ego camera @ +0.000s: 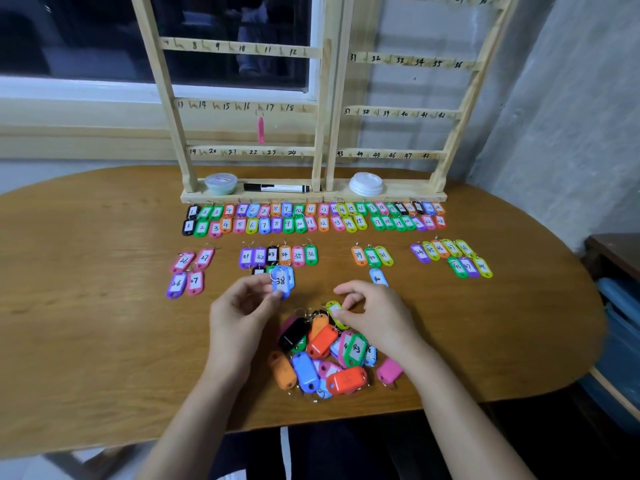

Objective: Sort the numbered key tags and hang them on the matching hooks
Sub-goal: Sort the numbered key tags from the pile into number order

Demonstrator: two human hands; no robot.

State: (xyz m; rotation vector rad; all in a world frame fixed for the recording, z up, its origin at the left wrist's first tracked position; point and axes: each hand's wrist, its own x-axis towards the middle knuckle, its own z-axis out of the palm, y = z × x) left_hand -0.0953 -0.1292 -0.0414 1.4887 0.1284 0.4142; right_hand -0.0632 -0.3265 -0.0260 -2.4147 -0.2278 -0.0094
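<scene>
My left hand point(242, 306) pinches a blue tag marked 38 point(281, 284) just above the table. My right hand point(370, 313) pinches a yellow-green tag point(336, 311) at the top of a loose pile of coloured key tags point(325, 358). Two long rows of sorted tags point(311, 218) lie in front of the wooden hook rack point(322, 109). Smaller sorted groups lie nearer: 26–27 point(188, 271), 31–36 point(277, 256), 39–41 point(372, 256) and the forties point(453, 258). One pink tag point(260, 129) hangs on a hook between the numbers 16 and 17.
On the rack's base stand a small lidded tub point(221, 183), a black marker point(277, 188) and a stack of white lids point(366, 184). The wooden table point(104, 306) curves away at left and right. A dark cabinet and a blue bin point(620, 306) stand at the right.
</scene>
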